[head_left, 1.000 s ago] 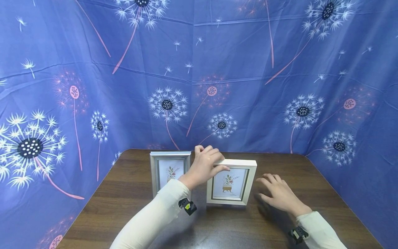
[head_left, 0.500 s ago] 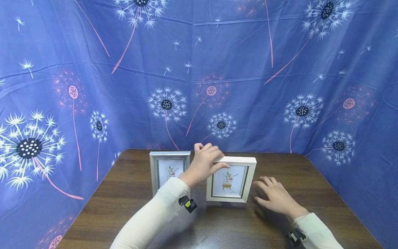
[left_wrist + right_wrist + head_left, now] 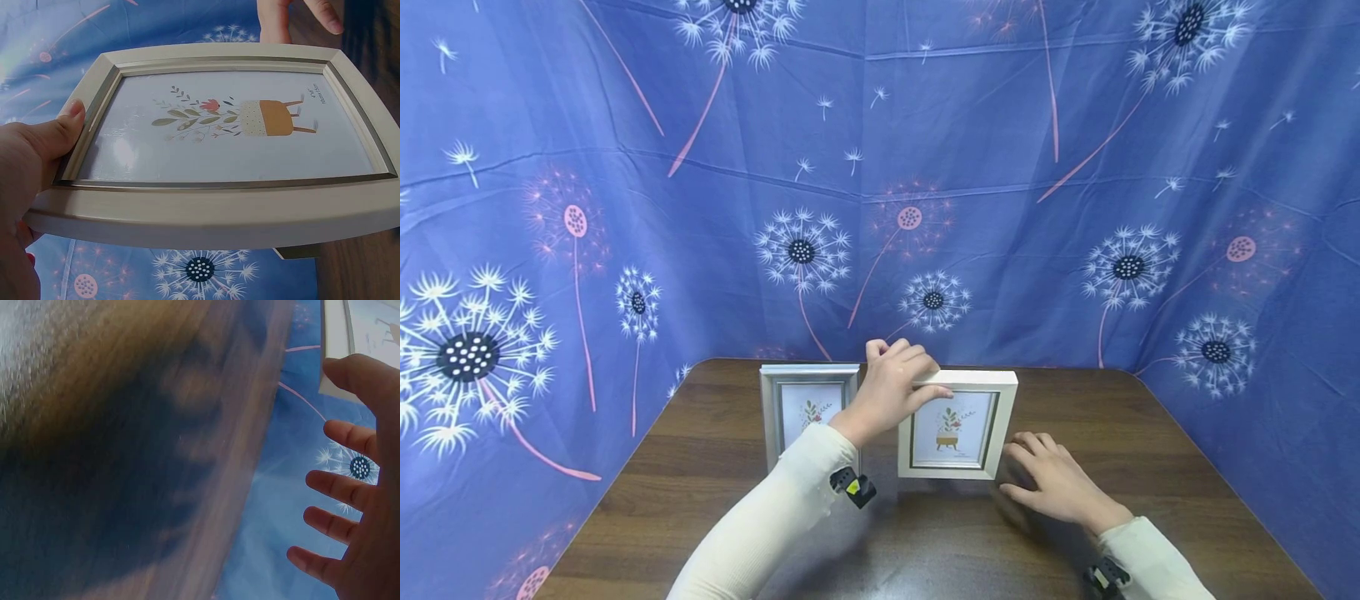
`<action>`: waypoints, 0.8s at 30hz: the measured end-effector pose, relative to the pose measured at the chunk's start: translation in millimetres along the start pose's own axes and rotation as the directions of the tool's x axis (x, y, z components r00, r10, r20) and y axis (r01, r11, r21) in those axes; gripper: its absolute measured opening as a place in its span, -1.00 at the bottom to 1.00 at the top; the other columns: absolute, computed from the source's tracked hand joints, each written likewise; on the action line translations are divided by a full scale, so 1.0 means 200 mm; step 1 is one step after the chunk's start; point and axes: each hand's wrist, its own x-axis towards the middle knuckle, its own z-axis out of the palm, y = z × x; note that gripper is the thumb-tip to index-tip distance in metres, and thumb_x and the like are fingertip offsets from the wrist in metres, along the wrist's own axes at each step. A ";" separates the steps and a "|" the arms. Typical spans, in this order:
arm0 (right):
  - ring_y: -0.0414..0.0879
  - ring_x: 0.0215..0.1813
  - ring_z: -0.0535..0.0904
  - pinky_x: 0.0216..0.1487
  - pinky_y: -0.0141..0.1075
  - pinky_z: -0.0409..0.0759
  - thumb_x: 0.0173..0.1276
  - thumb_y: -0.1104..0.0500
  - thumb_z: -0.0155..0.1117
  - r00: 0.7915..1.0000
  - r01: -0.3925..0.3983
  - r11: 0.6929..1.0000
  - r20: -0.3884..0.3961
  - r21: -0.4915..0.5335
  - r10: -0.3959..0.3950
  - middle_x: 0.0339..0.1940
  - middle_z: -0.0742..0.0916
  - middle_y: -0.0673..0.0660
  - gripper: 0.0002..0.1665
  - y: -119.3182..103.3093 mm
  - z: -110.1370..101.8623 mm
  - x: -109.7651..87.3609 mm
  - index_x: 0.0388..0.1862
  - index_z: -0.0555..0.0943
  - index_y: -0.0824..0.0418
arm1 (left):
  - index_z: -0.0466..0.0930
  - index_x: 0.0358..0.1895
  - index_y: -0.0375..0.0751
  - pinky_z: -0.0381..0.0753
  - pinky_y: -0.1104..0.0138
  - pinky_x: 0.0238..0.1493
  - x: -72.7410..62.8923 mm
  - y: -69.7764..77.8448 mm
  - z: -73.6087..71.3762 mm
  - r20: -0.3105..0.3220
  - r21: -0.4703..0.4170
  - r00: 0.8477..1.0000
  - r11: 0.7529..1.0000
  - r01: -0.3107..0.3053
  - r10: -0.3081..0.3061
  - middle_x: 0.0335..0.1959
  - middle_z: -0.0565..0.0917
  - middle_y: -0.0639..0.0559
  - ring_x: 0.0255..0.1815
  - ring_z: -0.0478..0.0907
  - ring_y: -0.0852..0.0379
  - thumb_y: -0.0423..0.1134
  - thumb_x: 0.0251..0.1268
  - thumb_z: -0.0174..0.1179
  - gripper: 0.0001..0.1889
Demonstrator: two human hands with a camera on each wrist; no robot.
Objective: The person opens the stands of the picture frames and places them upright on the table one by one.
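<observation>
My left hand (image 3: 891,387) grips the top edge of a white picture frame (image 3: 1009,425), thumb on the front and the other fingers behind. In the left wrist view the white picture frame (image 3: 206,209) shows a print of a potted plant, and the thumb presses its border. Just right of the white frame, my right hand (image 3: 1056,483) hovers over the table with its fingers spread and relaxed, holding nothing. The right wrist view shows these loose fingers (image 3: 340,487) too. Left of the white frame, a silver picture frame (image 3: 771,417) stands upright, partly hidden by my left hand and sleeve.
A brown wooden table (image 3: 685,467) lies under everything. Blue dandelion-print cloth (image 3: 1000,208) hangs behind it and along both sides. Black wrist cameras (image 3: 852,487) are strapped over the cream sleeves.
The white picture frame has risen slightly and tilted back a little in my left hand. My right hand has shifted left and a little downward, closer to it. The silver picture frame stays put.
</observation>
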 end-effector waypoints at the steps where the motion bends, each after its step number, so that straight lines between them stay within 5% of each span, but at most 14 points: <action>1: 0.18 0.07 0.51 -0.05 0.16 0.49 0.16 -0.11 0.47 1.000 0.001 1.000 0.002 -0.003 -0.001 0.06 0.60 0.22 -0.43 0.00 0.00 0.00 0.05 0.62 0.18 | 0.65 -0.33 -0.07 0.20 0.06 -0.02 0.00 0.00 0.00 -0.002 -0.001 1.000 1.000 -0.001 0.001 -0.38 0.62 0.20 -0.36 0.36 0.20 0.01 0.03 0.47 -0.71; 24: 0.20 0.13 0.50 0.03 0.20 0.47 0.26 -0.06 0.42 1.000 -0.031 0.999 0.007 0.036 0.030 0.11 0.60 0.25 -0.48 -0.07 0.04 0.02 0.10 0.62 0.19 | 0.65 -0.34 -0.04 0.19 0.05 -0.01 0.01 -0.01 0.00 -0.013 -0.008 1.000 1.000 0.022 -0.023 -0.38 0.63 0.21 -0.37 0.35 0.21 0.01 0.03 0.47 -0.73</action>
